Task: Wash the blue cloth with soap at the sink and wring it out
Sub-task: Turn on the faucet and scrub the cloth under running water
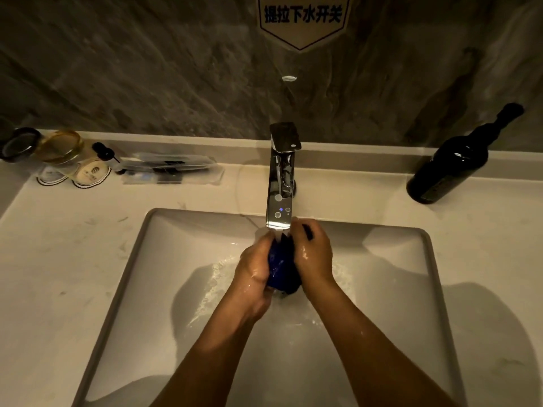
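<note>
Under the chrome faucet [280, 183] of a white sink [123, 277] in a marble-walled room, the left hand [255, 271] and right hand [313, 254] clasp the bunched blue cloth [280, 265].

A rectangular ceramic sink [138, 259] is sunk into a pale stone counter [58, 274]. A chrome box-shaped faucet [280, 183] stands behind it at centre. Under the spout, the left hand [255, 274] and right hand [313, 254] press a bunched blue cloth [280, 264] between them. Two glass tumblers [58, 148] and plastic-wrapped packets [170, 168] sit far left; a dark glass bottle [452, 165] stands far right.
</note>
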